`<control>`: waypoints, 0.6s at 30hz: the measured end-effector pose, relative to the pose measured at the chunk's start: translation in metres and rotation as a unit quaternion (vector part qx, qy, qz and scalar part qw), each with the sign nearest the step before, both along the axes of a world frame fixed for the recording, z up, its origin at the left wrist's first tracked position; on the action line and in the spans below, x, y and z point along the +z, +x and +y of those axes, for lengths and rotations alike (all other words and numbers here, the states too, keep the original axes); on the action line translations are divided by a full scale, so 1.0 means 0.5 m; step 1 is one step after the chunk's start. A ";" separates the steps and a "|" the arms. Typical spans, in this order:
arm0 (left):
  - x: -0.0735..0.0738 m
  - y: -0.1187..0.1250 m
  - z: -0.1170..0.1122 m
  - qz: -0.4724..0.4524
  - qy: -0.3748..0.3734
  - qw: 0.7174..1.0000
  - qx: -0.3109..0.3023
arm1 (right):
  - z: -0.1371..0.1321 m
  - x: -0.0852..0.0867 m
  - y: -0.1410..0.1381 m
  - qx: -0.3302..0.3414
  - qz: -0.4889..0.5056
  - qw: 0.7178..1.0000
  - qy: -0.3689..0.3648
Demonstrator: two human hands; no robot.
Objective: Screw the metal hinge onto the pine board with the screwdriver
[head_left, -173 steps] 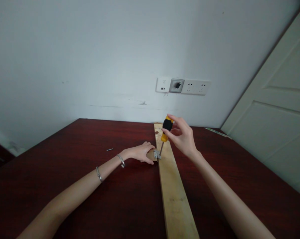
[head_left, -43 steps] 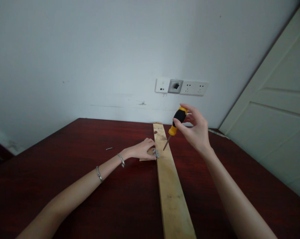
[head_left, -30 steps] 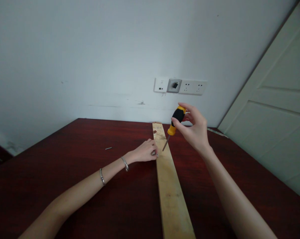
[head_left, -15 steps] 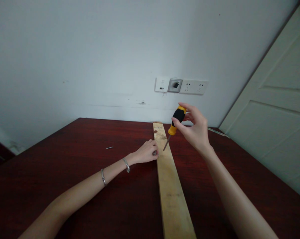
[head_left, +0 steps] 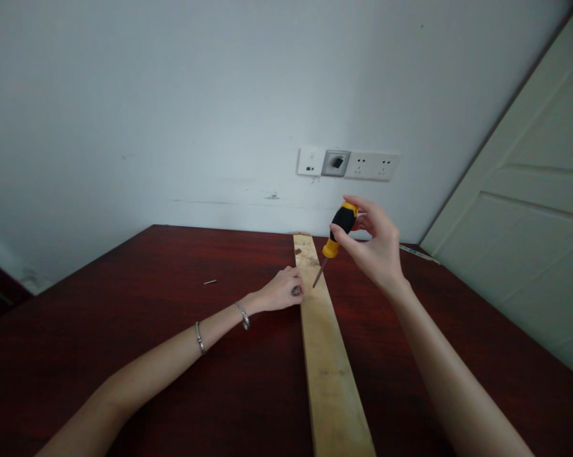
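My right hand (head_left: 374,244) grips a yellow and black screwdriver (head_left: 343,219) by its handle, thumb on one side and fingers on the other. The tool leans, its thin shaft pointing down and left, and the tip is at the plank's surface; whether it touches I cannot tell. A long pale wooden plank (head_left: 329,355) lies below it, running away from me. At the plank's left edge my left hand (head_left: 282,291) is closed, curled fingers against the wood. A ring-like grey object shows at those fingers. A small metal screw or nail (head_left: 210,282) lies farther left.
The dark red tabletop (head_left: 172,266) reaches back to a white wall (head_left: 195,95). Wall sockets (head_left: 372,166), one with a black plug, sit above the far edge. A white panelled door (head_left: 528,209) stands at right, near a thin strip (head_left: 419,254) on the table.
The whole view has shifted very slightly. Both hands, the screwdriver and the plank keep almost the same positions relative to each other.
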State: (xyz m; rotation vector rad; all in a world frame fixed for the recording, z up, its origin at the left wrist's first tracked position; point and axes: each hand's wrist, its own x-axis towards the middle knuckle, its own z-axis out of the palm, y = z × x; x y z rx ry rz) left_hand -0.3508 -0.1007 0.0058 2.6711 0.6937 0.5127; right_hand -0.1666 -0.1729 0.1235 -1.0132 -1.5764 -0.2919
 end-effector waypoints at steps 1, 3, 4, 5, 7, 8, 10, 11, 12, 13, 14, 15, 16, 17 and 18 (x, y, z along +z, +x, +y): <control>-0.001 0.000 0.000 -0.005 -0.002 1.000 0.000 | 0.000 0.000 0.000 0.000 0.000 1.000 -0.001; -0.002 0.000 0.000 -0.013 -0.005 1.000 0.002 | -0.001 0.000 0.000 0.001 -0.001 1.000 0.000; -0.003 0.000 0.000 -0.015 -0.005 1.000 0.004 | 0.000 0.000 0.000 0.002 -0.002 1.000 0.001; -0.003 0.000 -0.001 -0.017 -0.005 1.000 0.005 | 0.001 -0.001 0.000 0.003 -0.005 1.000 0.001; -0.004 -0.001 0.000 -0.019 -0.003 1.000 0.005 | 0.007 -0.005 0.001 0.005 -0.012 1.000 -0.007; -0.005 -0.001 0.000 -0.019 -0.002 1.000 0.004 | 0.011 -0.009 0.001 0.008 -0.014 1.000 -0.014; -0.007 -0.001 0.002 -0.019 0.001 1.000 0.004 | 0.022 -0.020 0.002 0.017 -0.020 0.999 -0.035; -0.008 -0.002 0.003 -0.018 0.002 1.000 0.004 | 0.028 -0.026 0.002 0.021 -0.024 0.999 -0.044; -0.009 -0.002 0.005 -0.017 0.003 1.000 0.004 | 0.034 -0.033 0.002 0.024 -0.028 0.998 -0.051; -0.009 -0.003 0.005 -0.016 0.003 1.000 0.003 | 0.039 -0.038 0.002 0.026 -0.032 0.998 -0.055; -0.010 -0.003 0.006 -0.015 0.005 1.000 0.002 | 0.043 -0.043 0.001 0.026 -0.037 0.997 -0.059; -0.010 -0.004 0.007 -0.013 0.006 1.000 0.003 | 0.046 -0.047 0.000 0.025 -0.040 0.997 -0.061; -0.011 -0.005 0.007 -0.010 0.007 1.000 0.005 | 0.048 -0.050 -0.001 0.024 -0.041 0.997 -0.063; -0.011 -0.005 0.007 -0.008 0.009 1.000 0.007 | 0.049 -0.052 -0.002 0.023 -0.040 0.997 -0.064; -0.012 -0.005 0.007 -0.008 0.010 1.000 0.011 | 0.049 -0.054 -0.004 0.023 -0.040 0.997 -0.064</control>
